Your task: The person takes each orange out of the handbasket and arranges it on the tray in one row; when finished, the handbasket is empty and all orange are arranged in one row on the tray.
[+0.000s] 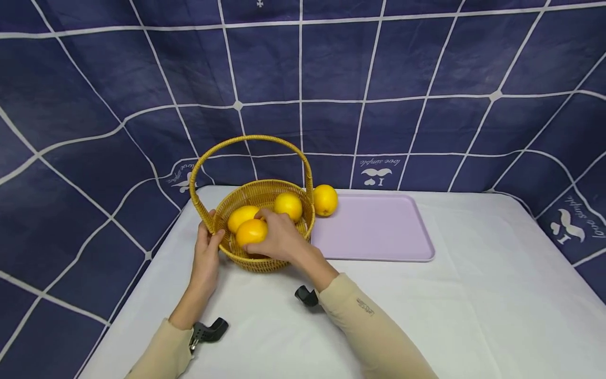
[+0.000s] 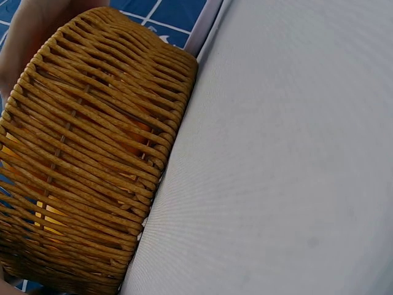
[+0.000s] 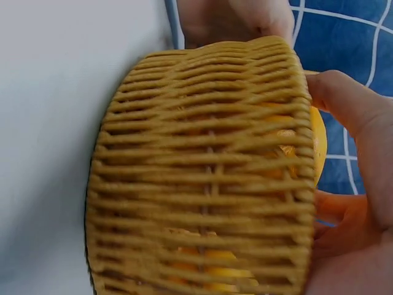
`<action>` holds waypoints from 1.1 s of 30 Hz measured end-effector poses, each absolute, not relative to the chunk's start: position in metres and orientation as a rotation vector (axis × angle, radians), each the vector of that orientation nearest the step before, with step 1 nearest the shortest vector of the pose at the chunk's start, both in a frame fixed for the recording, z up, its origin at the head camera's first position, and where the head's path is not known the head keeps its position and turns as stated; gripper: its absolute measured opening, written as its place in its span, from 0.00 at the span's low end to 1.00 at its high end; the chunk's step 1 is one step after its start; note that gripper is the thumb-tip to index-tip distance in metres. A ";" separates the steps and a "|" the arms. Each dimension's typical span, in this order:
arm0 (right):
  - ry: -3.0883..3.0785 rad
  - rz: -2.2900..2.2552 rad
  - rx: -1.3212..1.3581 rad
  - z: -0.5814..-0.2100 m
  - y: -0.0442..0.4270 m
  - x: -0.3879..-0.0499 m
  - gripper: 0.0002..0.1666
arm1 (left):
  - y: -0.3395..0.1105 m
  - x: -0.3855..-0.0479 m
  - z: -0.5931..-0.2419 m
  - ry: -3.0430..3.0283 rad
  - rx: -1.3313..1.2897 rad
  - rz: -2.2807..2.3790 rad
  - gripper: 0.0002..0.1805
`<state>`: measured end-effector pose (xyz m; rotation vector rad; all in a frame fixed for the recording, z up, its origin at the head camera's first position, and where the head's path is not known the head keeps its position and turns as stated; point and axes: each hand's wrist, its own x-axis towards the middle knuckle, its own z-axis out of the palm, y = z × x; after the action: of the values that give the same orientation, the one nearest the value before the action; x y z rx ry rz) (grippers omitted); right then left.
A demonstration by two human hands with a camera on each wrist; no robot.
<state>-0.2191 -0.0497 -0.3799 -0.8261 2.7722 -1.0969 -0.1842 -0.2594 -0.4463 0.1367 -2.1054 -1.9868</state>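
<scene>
A woven wicker basket [image 1: 262,266] with a tall arched handle stands on the white-covered table. My left hand [image 1: 204,260] grips its left rim near the foot of the handle, thumb on the near side. Inside the basket, my right hand [image 1: 278,238] holds an orange [image 1: 251,232] between thumb and fingers at the near left. Behind it lies another orange [image 1: 242,217], and a third orange [image 1: 288,206] sits toward the back right. The right wrist view shows the basket wall [image 3: 202,153] hiding most of the held fruit; the left wrist view mainly shows wicker [image 2: 92,129].
A pale purple tray [image 1: 374,226] lies flat, right beside the basket. One more orange [image 1: 325,200] rests at the tray's back left corner, close to the basket. A dark blue checked cloth [image 1: 402,63] hangs behind the white tablecloth [image 1: 492,295].
</scene>
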 end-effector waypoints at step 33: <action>2.805 -1.578 -0.420 -0.346 0.070 -0.244 0.38 | -0.261 -0.184 -0.444 -2.142 0.163 -1.954 0.34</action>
<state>-0.2440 0.0696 -0.3463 -0.4198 2.8053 -1.5784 -0.1843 -0.2606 -0.4444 0.1631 -2.1415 -1.9539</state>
